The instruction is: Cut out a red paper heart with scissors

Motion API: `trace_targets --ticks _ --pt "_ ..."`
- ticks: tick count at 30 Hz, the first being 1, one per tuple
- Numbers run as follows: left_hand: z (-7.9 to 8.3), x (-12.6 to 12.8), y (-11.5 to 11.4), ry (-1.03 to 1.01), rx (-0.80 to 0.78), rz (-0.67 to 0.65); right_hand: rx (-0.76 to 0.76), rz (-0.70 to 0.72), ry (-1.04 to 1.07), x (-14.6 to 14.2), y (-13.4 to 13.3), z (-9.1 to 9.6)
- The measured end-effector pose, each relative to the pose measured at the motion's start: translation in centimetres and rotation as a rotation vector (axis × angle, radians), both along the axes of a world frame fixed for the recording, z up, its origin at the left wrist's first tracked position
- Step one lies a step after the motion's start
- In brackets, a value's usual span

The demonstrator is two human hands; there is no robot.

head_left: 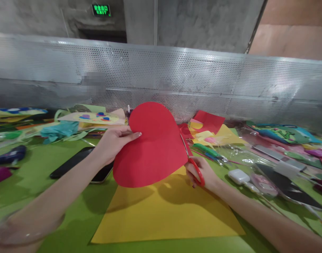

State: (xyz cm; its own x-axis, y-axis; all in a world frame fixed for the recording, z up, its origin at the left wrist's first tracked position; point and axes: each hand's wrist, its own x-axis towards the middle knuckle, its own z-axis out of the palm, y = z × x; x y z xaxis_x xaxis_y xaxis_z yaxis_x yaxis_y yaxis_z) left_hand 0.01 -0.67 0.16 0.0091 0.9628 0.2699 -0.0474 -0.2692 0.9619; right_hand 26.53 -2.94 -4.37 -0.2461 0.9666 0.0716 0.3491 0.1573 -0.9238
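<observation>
A large red paper shape with rounded edges is held up in front of me. My left hand pinches its left side, thumb on the near face. My right hand grips red-handled scissors, whose blades lie along the paper's right edge. A narrow red strip shows just beyond the blades. Below the red paper, a yellow sheet lies flat on the green table. Some of my right fingers are hidden behind the scissor handle.
A black phone lies by my left forearm. To the right are a white earbud case, another phone and a green-handled tool. Paper scraps and crafts line the back, before a perforated metal panel.
</observation>
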Motion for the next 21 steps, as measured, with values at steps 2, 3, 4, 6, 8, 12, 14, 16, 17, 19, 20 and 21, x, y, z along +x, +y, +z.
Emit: trace_targets --ticks 2,3,4,6,8,12,14,16,17,19,20,21 --pt "0.0 -0.04 0.05 0.0 0.001 -0.002 -0.009 -0.001 0.007 -0.01 -0.01 -0.05" --pt "0.02 -0.06 0.05 0.0 -0.003 0.002 -0.015 0.0 0.014 0.02 0.03 -0.12" --pt "0.05 -0.07 0.05 -0.001 -0.007 0.007 -0.021 0.003 0.024 0.07 0.09 -0.2" --pt "0.09 -0.08 0.02 -0.001 -0.012 0.015 -0.033 0.016 0.048 0.21 0.25 -0.37" --pt "0.1 -0.07 -0.01 0.008 -0.011 0.015 -0.037 0.033 0.067 0.34 0.36 -0.48" --pt "0.01 -0.05 -0.04 0.033 0.002 0.008 -0.027 0.049 0.082 0.42 0.31 -0.45" --pt "-0.01 -0.06 -0.03 0.047 0.006 0.005 -0.027 0.045 0.084 0.39 0.25 -0.42" --pt "-0.01 -0.07 -0.01 0.053 0.005 0.0 -0.029 0.045 0.081 0.35 0.24 -0.43" --pt "-0.02 -0.08 0.01 0.053 0.003 -0.002 -0.031 0.047 0.079 0.33 0.26 -0.44" --pt "-0.06 -0.09 0.06 0.053 0.002 0.001 -0.032 0.05 0.075 0.32 0.29 -0.46" --pt "-0.09 -0.1 0.1 0.054 0.004 0.005 -0.03 0.051 0.073 0.32 0.31 -0.47" --pt "-0.14 -0.11 0.14 0.059 0.006 0.009 -0.028 0.051 0.07 0.32 0.32 -0.47"
